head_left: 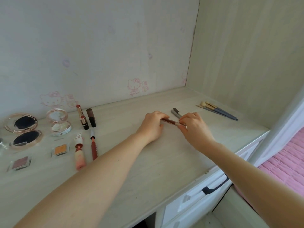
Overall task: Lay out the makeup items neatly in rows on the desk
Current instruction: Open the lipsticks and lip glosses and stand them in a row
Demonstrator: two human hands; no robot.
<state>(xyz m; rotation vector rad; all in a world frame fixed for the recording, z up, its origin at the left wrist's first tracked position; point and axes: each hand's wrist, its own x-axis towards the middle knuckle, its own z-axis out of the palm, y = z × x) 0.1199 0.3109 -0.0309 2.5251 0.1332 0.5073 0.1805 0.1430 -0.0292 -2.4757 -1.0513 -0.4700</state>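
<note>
1. Left hand point(152, 125): fingers curled round the dark end of a slim brown pencil point(171, 122), holding it just above the desk point(148, 170) near its middle.
2. Right hand point(194, 127): fingertips pinch the pencil's pale end. Both hands share the one item; whether the cap is being pulled or seated cannot be told.
3. Far left: two open round compacts point(23, 129) with dark pans, hinged lids lying flat. Likely fragile at hinge and pressed powder; best lifted by the base rim.
4. Just beside them: a pale round compact point(59, 121), also open.
5. Front left: two small square eyeshadow pans, one mauve point(20, 162), one orange point(60, 150), in clear cases. Probably light and slippery; take by the edges.
6. Behind, close to the wall: two lipsticks point(82, 119) and a brown stick point(91, 117), side by side. Rigid, light, prone to rolling.
7. In front of these: a pink lip tube point(79, 152) with a figure cap, and a red lip gloss point(93, 146), lying parallel, both apparently uncapped.
8. Centre: the held pencil. Judged stiff, very light, smooth; grip mid-barrel to set it down square.
9. Touching or just behind the right hand: two grey pens point(176, 112), partly hidden.
10. Far right: a bundle of makeup brushes point(217, 110), grey handles, pale bristles pointing left. Soft heads; hold by the handles.
</note>
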